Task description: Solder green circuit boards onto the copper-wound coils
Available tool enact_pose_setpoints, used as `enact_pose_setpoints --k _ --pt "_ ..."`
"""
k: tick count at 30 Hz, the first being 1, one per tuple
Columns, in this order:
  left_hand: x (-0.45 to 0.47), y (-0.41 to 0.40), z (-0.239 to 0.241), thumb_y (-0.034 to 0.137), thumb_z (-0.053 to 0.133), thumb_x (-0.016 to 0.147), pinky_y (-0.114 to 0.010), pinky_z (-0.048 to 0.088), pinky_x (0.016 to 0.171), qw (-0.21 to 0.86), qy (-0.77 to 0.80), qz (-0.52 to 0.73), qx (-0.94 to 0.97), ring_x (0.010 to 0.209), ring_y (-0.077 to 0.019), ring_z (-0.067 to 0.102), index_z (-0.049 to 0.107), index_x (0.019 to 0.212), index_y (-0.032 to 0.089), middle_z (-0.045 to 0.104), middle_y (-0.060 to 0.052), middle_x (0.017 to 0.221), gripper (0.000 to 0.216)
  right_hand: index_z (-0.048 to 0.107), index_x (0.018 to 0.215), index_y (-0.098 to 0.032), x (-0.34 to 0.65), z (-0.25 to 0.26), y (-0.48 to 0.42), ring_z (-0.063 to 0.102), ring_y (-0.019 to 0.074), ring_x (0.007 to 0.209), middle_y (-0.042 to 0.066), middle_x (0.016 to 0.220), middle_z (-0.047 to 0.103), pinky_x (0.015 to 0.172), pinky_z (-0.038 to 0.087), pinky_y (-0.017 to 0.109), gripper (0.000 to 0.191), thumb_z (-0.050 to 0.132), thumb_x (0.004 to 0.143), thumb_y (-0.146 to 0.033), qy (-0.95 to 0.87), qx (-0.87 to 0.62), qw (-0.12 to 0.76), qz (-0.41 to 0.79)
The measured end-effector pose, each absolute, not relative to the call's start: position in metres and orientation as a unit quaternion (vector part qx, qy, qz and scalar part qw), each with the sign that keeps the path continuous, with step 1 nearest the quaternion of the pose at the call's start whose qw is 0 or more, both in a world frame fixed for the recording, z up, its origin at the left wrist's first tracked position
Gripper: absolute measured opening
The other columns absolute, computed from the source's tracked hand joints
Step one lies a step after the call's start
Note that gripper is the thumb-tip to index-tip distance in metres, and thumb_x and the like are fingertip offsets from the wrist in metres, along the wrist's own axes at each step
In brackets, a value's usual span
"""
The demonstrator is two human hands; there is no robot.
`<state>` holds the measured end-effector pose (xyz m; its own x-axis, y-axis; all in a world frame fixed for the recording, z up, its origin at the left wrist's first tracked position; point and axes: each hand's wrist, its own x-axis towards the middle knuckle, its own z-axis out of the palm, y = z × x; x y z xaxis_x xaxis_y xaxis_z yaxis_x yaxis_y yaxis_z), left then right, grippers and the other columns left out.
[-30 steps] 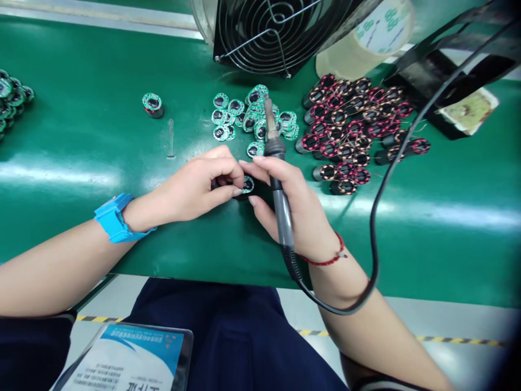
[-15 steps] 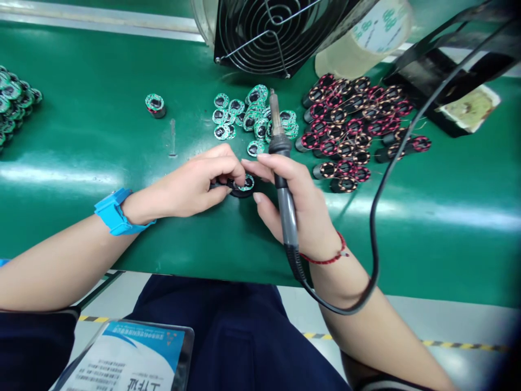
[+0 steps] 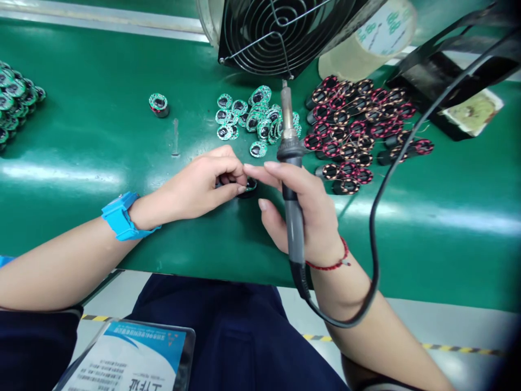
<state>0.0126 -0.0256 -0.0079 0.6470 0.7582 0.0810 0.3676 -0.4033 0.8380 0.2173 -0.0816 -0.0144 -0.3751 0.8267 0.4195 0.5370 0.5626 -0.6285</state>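
Observation:
My left hand [image 3: 209, 182], with a blue wristband, has thumb and fingers pinched together over a small round green circuit board [image 3: 251, 185] on a dark round base. The fingers cover most of that board, and what they pinch is hidden. In my right hand [image 3: 315, 209] lies a soldering iron [image 3: 295, 222], its tip pointing away from me. The thumb and forefinger of this hand are spread apart beside the board. Beyond my hands is a pile of round green circuit boards [image 3: 260, 124]. To its right stand several wire-wound motor coils [image 3: 350, 130].
A black fan [image 3: 280, 32] with a wire guard stands at the back, beside a tape roll [image 3: 366, 41]. An iron stand with a sponge [image 3: 474, 111] is at right. One coil with a board [image 3: 158, 105] stands alone; stacked assemblies [image 3: 16, 103] are far left. The iron's cord [image 3: 375, 233] loops over my right forearm.
My left fingertips have closed into a pinch and now cover more of the board. My right hand, still with the iron, has shifted slightly right. The view has moved a little.

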Motion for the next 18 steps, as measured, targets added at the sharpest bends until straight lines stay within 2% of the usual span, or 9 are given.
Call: enact_pose_setpoints --k 5,9,14,18 --pt "0.0127 -0.0271 -0.0076 0.012 0.061 0.086 -0.025 0.045 0.069 0.412 0.368 0.239 0.798 0.076 -0.012 0.056 0.066 0.082 0.017 0.059 0.0 0.081 0.008 0.039 0.145 -0.038 0.2171 -0.0141 -0.0819 0.068 0.025 0.112 0.001 0.118 0.074 0.088 0.057 0.047 0.066 0.055 0.085 -0.014 -0.838 -0.402 0.334 0.156" --pt "0.0115 -0.0282 -0.0055 0.014 0.062 0.085 -0.024 0.045 0.067 0.418 0.393 0.241 0.782 0.074 -0.0109 0.057 0.068 0.082 0.016 0.062 -0.001 0.08 0.007 0.041 0.143 -0.039 0.2167 -0.0142 -0.0802 0.069 0.0232 0.103 0.0 0.114 0.075 0.083 0.056 0.044 0.063 0.055 0.086 -0.014 -0.833 -0.421 0.334 0.134" --pt "0.0118 -0.0304 -0.0036 0.009 0.061 0.083 -0.021 0.042 0.062 0.404 0.433 0.247 0.767 0.069 -0.0085 0.053 0.068 0.078 0.015 0.061 0.0 0.079 0.011 0.042 0.14 -0.032 0.2144 -0.0153 -0.0795 0.07 0.0216 0.095 -0.001 0.107 0.078 0.078 0.055 0.04 0.056 0.055 0.089 -0.013 -0.826 -0.423 0.35 0.124" --pt "0.0125 -0.0309 -0.0019 0.003 0.058 0.08 -0.021 0.039 0.061 0.391 0.435 0.238 0.775 0.067 -0.0077 0.051 0.066 0.075 0.015 0.058 0.001 0.075 0.015 0.045 0.141 -0.03 0.2138 -0.0195 -0.0803 0.072 0.0203 0.098 -0.002 0.104 0.079 0.084 0.057 0.04 0.051 0.052 0.093 -0.013 -0.795 -0.439 0.389 0.154"
